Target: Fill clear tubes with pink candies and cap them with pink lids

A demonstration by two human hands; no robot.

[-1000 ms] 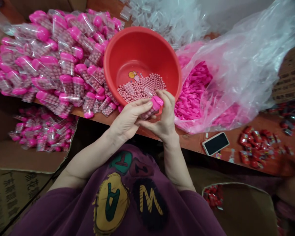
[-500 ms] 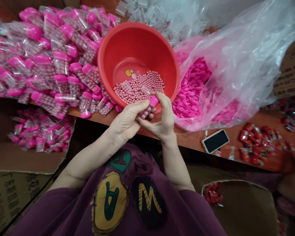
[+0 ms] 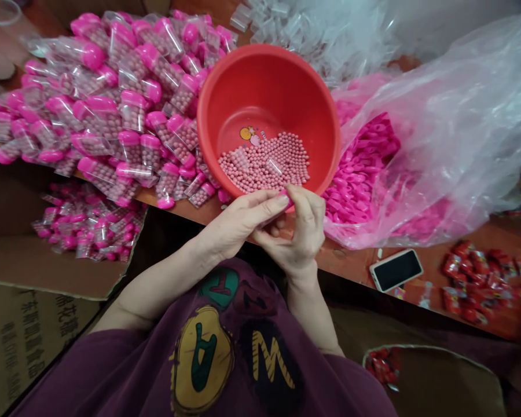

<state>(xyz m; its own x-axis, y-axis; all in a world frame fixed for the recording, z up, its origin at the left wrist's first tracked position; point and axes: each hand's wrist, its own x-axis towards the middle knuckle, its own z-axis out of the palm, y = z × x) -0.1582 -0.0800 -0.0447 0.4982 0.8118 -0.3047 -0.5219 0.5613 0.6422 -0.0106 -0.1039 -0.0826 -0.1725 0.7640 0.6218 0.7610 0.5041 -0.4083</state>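
**Work station report: goods grouped by kind, close hand work at centre**

The wooden table (image 3: pixel 410 315) is crowded, with its goods sorted into separate lots. A heap of clear tubes with pink caps (image 3: pixel 125 110), filled with beads, lies on the left, and more of the same lie in an open cardboard carton (image 3: pixel 35 266) below the table edge. Loose pink caps (image 3: pixel 356 162) sit in a clear plastic bag (image 3: pixel 434 133) on the right, and empty clear tubes (image 3: pixel 295 29) are piled at the far side.

A red plastic basin (image 3: pixel 264 75) stands at the near edge, holding pale pink beads (image 3: pixel 264 162) on its floor. This central position puts it directly ahead of the person's purple T-shirt (image 3: pixel 226 347) and within easy reach of both hands.

The left hand (image 3: pixel 238 223) has its fingers extended toward the right hand (image 3: pixel 301 231), whose fingers curl downward. Both appear closed at the basin's near rim on a pink piece (image 3: pixel 285 198), which shows only as a sliver between them. The rest is hidden, so its type cannot be confirmed. At this position, a dropped bead would likely land in the basin.

A smartphone (image 3: pixel 396 270) and red wrapped packets (image 3: pixel 473 284) lie further right on the table.
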